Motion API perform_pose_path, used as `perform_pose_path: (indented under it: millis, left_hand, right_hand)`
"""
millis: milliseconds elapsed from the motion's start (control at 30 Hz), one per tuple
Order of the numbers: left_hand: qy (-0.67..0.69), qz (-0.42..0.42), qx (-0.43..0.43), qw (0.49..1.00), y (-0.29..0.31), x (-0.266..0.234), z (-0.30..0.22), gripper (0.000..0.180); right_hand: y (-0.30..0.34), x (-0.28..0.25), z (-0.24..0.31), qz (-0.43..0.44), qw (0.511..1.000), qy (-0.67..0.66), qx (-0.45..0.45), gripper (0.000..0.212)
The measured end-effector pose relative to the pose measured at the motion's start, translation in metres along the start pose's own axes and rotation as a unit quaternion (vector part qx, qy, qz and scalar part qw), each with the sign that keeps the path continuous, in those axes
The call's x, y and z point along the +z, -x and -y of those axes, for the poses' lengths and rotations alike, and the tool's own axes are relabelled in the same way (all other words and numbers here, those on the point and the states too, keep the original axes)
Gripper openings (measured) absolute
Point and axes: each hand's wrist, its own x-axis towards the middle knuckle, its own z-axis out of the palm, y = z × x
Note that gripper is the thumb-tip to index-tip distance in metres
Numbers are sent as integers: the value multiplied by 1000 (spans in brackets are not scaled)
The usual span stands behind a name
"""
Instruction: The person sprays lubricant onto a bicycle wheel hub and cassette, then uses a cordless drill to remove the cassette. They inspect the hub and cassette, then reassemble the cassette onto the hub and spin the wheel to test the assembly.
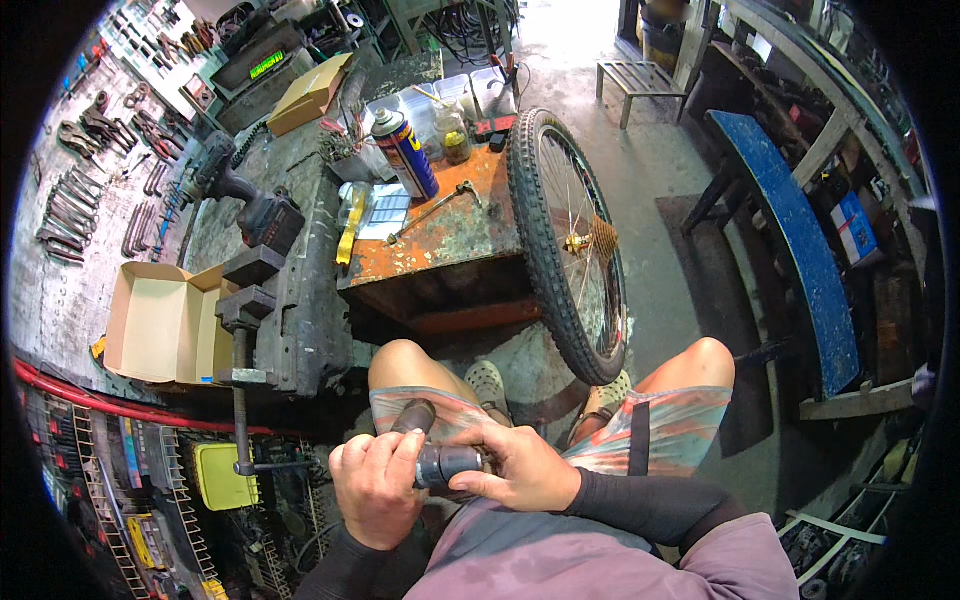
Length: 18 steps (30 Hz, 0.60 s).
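Over my lap, my left hand (378, 490) is wrapped round a dark tool with a rounded barrel (446, 464), which looks like a compact drill. Another dark rounded end (415, 414) sticks out beyond the left fingers. The fingers and thumb of my right hand (530, 468) close around the barrel's front end, hiding its tip. Past my knees, a bicycle wheel (535, 215) with a knobby tyre and gold-coloured sprockets stands upright beside an orange worn metal box (465, 245). On that box are a blue and yellow spray can (405, 155) and a metal ratchet-like tool (435, 212).
A bench vise (250, 310) juts out at left, near an open cardboard box (150, 325) and a cordless impact driver (245, 195). Wrenches (72, 210) lie on the bench. At right stands a blue bench (785, 240), with a low metal stool (640, 78) farther back.
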Motion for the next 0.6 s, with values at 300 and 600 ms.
perform_pose_path:
  millis: [300,600]
  left_hand:
    - [-4,10,-5,1000,2,2,1,41]
    - [0,21,-4,1000,3,0,-1,43]
  right_hand:
    - [-1,9,-9,-55,991,-75,-95,60]
    - [0,-3,-16,-20,981,81,-176,59]
